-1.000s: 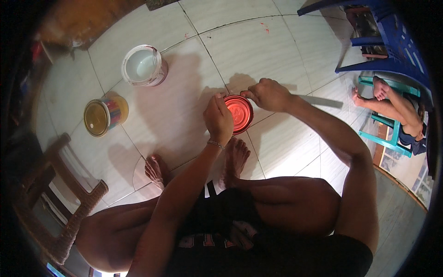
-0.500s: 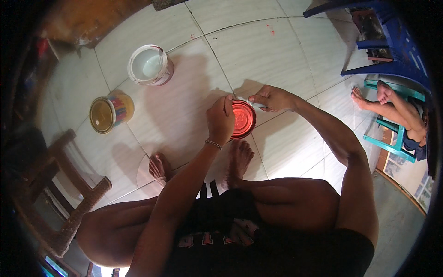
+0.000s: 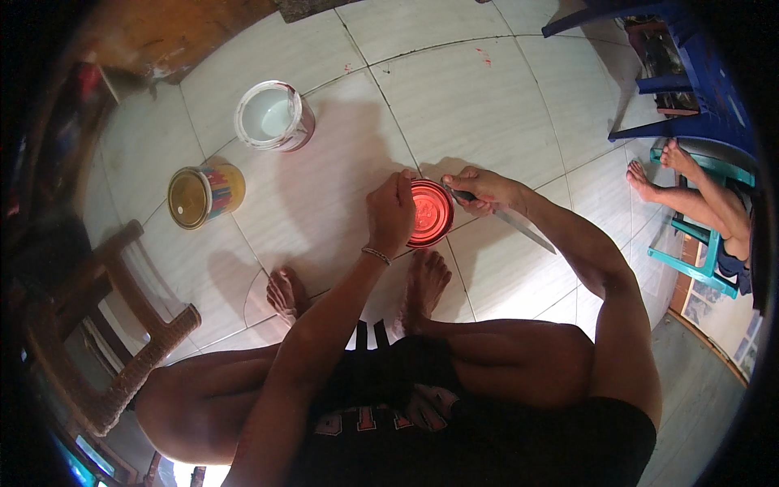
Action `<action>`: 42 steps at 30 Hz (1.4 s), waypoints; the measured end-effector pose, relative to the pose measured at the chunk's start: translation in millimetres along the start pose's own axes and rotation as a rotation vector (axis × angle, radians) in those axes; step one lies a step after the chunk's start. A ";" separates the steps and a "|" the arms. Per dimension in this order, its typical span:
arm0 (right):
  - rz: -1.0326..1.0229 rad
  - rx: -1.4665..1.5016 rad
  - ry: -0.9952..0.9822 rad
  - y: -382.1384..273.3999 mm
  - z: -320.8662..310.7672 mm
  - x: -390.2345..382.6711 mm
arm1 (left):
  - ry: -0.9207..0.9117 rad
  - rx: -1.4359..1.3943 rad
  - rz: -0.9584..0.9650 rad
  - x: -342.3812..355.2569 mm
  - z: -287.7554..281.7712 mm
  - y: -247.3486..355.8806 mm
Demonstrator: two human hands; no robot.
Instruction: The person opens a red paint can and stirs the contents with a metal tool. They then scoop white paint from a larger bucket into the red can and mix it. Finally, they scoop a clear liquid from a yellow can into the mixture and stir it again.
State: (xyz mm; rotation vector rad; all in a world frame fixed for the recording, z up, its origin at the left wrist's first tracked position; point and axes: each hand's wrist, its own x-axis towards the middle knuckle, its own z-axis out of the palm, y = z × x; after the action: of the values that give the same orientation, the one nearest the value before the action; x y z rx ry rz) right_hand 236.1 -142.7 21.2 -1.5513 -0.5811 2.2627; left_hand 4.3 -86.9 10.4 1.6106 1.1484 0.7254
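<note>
Knife (image 3: 526, 230), dark-handled, silver-bladed, I pinch in right grip (image 3: 484, 191); beside it, left grip (image 3: 391, 211) clasps round red metal can (image 3: 432, 214).

Blue chair (image 3: 718, 97) near teal stool (image 3: 725, 169)

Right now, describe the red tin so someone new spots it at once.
On the pale tiled floor, find the person's bare right foot. Just beyond its toes, between the left grip and the right grip holding a knife, sits the round tin. Its bright red, ringed top sets it apart from the open white-rimmed bucket and the gold-lidded tub.
</note>
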 end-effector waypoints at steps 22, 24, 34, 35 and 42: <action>0.041 0.364 0.054 38.1 8.6 -62.7 | -0.320 0.039 0.141 21.4 -2.1 -16.3; 0.042 0.265 0.297 17.9 22.3 -69.9 | -0.317 -0.030 0.059 18.5 -3.3 -16.7; -0.273 -0.631 0.566 11.4 56.7 -54.4 | -0.034 -0.167 -0.218 -20.7 -10.0 -1.4; -0.292 -0.686 0.581 10.4 57.5 -54.3 | 0.002 -0.188 -0.232 -24.1 -5.9 -1.3; -0.323 -1.029 0.720 -1.8 75.2 -42.4 | 0.081 -0.161 -0.108 -25.2 4.4 -10.2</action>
State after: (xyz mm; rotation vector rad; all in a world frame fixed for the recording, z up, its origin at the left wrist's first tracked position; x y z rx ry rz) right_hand 180.6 -172.6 80.2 -2.2727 -1.7240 0.9924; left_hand -4.7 -111.2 1.0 1.3851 1.1941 0.7982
